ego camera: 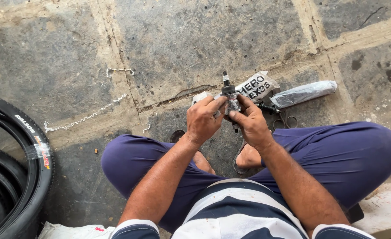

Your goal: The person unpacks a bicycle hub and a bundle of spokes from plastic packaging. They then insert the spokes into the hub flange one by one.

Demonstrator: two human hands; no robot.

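Stone floor [182,40], both hands [227,117] gripping dark metal hub axle [228,95] w/ threaded end

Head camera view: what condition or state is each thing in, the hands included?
Left hand: closed around the hub part, fingertips pinching it.
Right hand: closed on the same part from the other side.
Hub part: held upright off the ground, its axle end pointing up.
Printed packet: lying flat on the stone floor.
Clear plastic sleeve: lying on its side.
Scissors: on the floor; whether open is unclear.
Tyres: stacked at the left.
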